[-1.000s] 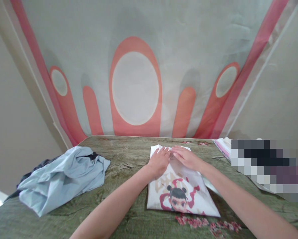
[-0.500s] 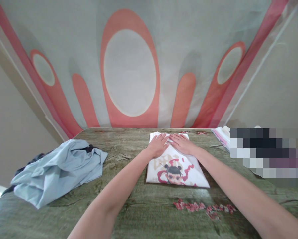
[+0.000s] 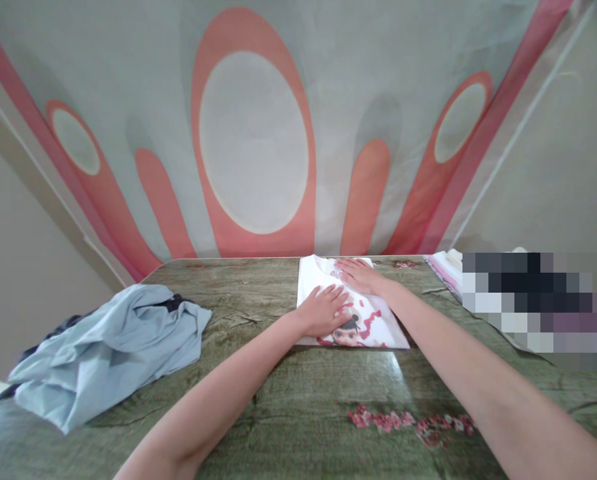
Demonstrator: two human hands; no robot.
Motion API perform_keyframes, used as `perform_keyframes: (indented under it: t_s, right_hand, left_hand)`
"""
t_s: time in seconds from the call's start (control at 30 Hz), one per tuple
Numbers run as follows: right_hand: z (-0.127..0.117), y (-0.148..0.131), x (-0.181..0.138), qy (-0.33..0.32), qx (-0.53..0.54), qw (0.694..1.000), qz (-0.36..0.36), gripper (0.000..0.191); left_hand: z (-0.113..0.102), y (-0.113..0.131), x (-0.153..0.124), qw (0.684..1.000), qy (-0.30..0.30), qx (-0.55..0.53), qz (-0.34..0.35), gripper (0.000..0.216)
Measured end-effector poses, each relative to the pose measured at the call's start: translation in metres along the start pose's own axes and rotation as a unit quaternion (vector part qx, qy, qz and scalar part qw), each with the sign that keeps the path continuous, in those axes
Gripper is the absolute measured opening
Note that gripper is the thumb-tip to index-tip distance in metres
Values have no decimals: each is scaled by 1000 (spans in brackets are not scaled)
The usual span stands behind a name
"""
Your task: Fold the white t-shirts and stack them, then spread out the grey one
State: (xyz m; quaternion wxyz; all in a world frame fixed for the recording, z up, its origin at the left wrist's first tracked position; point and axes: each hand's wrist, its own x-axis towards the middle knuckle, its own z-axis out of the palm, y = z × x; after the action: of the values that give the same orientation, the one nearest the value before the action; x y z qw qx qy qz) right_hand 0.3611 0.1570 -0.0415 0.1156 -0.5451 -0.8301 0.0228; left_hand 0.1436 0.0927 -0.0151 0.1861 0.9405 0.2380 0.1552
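Observation:
A folded white T-shirt (image 3: 373,310) lies flat near the far edge of the table, with a cartoon face and red ribbons printed on its front. My left hand (image 3: 324,310) rests palm down on the print, fingers spread. Higher up, by the neckline, my right hand (image 3: 362,276) lies flat with its fingers stretched out. Neither hand grips the fabric. Part of the print is hidden under my left hand.
A crumpled light blue garment (image 3: 123,347) lies on the left of the wood-patterned table (image 3: 298,427), with dark cloth (image 3: 53,333) beneath it. Folded cloth (image 3: 443,270) sits at the right, partly pixelated. A grey hanging with coral shapes (image 3: 253,240) rises behind the table.
My left hand has slid down from the shirt's top to its printed middle. The shirt now lies slightly farther away, its near edge higher in view. My right hand stays near the neckline.

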Motion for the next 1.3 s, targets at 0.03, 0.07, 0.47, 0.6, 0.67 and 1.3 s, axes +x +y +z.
perform_keyframes:
  t_s: [0.03, 0.07, 0.47, 0.6, 0.67, 1.3]
  right_hand:
    - [-1, -1, 0, 1, 1, 1000, -4, 53]
    - [-1, -1, 0, 2, 2, 1000, -6, 53]
    - [-13, -40, -36, 98, -3, 994, 50, 47]
    - [-10, -66, -86, 47, 22, 999, 10, 50]
    - [-11, -75, -109, 21, 9, 1000, -1, 55]
    - [-14, -60, -140, 19, 38, 997, 68, 55]
  left_hand:
    - [-1, 7, -5, 1000, -6, 5, 10, 50]
    - [-2, 14, -11, 1000, -13, 10, 25, 51]
    - [-6, 50, -54, 991, -56, 92, 81, 50]
    - [0, 47, -52, 992, -35, 120, 28, 58]
    - [3, 46, -53, 989, -32, 145, -6, 63]
    - [-13, 8, -65, 951, 7, 174, -255, 55]
